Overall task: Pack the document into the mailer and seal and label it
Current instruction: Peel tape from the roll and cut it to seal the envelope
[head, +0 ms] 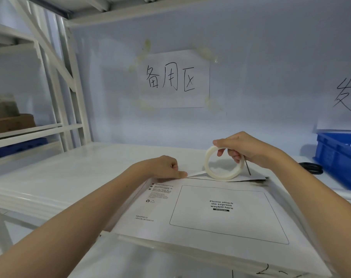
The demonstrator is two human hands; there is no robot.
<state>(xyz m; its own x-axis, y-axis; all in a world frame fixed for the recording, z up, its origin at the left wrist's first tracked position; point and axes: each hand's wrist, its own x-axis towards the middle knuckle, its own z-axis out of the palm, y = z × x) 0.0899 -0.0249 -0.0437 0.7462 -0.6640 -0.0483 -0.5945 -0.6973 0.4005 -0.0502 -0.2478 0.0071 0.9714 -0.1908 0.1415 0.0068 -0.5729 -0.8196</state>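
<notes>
A white mailer (210, 223) lies flat on the white shelf, printed side up, with a waybill box reading "Please attach sto express waybill here". Its far edge shows a dark flap line. My right hand (249, 149) grips a roll of clear tape (222, 163), held upright just above the mailer's far edge. A strip of tape (196, 173) runs from the roll leftward to my left hand (166, 167), which pinches the strip's end and presses it down at the mailer's far left corner. The document is not visible.
Black scissors (311, 167) lie on the shelf to the right, beside a blue plastic crate (339, 157). A handwritten paper sign (173, 79) is taped to the back wall. White shelving uprights (70, 87) stand at the left with a cardboard box (12, 121) behind.
</notes>
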